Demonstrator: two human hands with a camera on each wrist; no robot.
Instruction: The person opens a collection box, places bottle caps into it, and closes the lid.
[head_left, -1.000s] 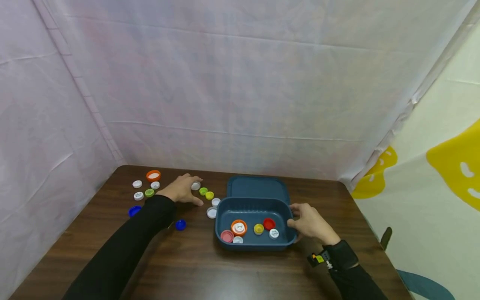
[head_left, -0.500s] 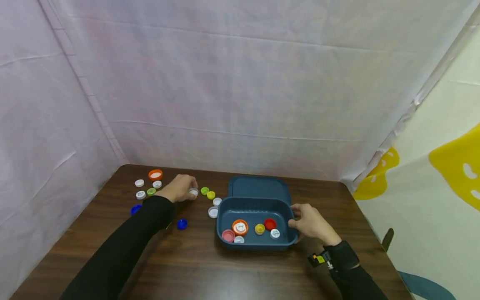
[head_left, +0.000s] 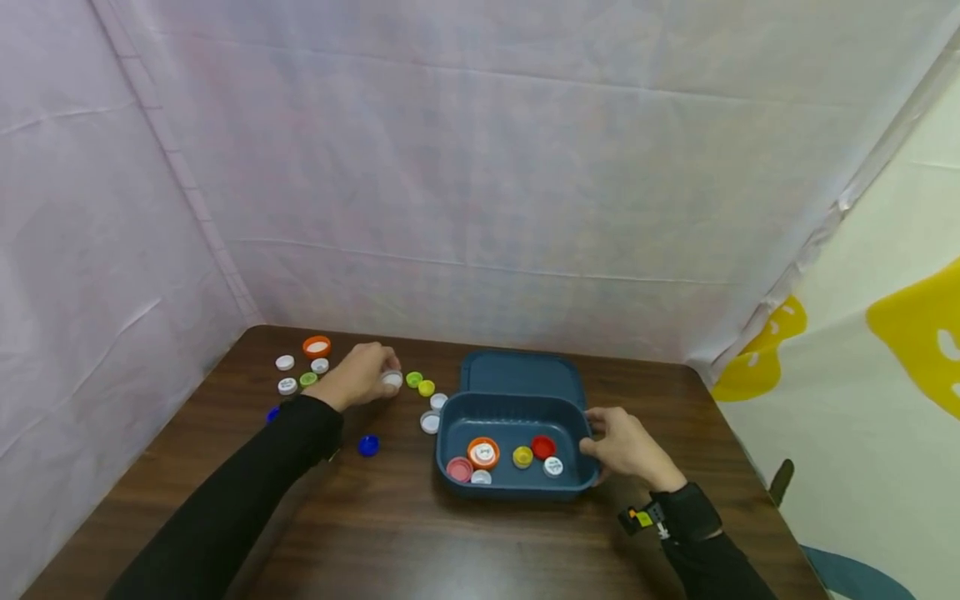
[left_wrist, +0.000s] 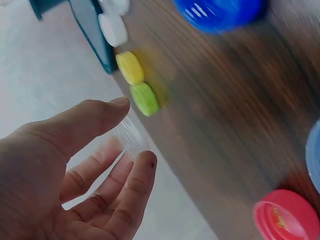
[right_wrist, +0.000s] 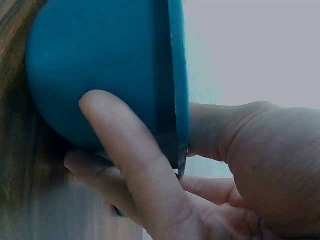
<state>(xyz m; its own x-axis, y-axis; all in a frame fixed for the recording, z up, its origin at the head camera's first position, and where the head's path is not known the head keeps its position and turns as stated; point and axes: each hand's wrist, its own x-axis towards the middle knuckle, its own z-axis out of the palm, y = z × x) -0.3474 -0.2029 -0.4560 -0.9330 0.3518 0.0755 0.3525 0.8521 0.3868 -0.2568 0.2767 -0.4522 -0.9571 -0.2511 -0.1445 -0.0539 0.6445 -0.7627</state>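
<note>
My left hand (head_left: 358,375) pinches a clear bottle cap (left_wrist: 132,140) between thumb and fingers, at the back left of the table. Just right of it sit a green cap (head_left: 414,379) and a yellow cap (head_left: 426,387). With its thumb over the rim and fingers against the outer wall, my right hand (head_left: 632,450) holds the right side of a blue-grey box (head_left: 517,492). Inside the box lie several caps, among them a red cap (head_left: 543,447), a pink cap (head_left: 460,469) and an orange one (head_left: 483,452) with a white cap in it.
Behind the box lies a matching lid (head_left: 522,372). Two white caps, one a larger cap (head_left: 431,422), sit by its left wall. A blue cap (head_left: 368,445) lies nearer the front. Several more caps, including an orange cap (head_left: 317,347), are at the back left.
My left thumb and fingers, spread around the clear cap a second ago, have closed on it. The right hand keeps its hold on the box. The head view has shifted slightly.
</note>
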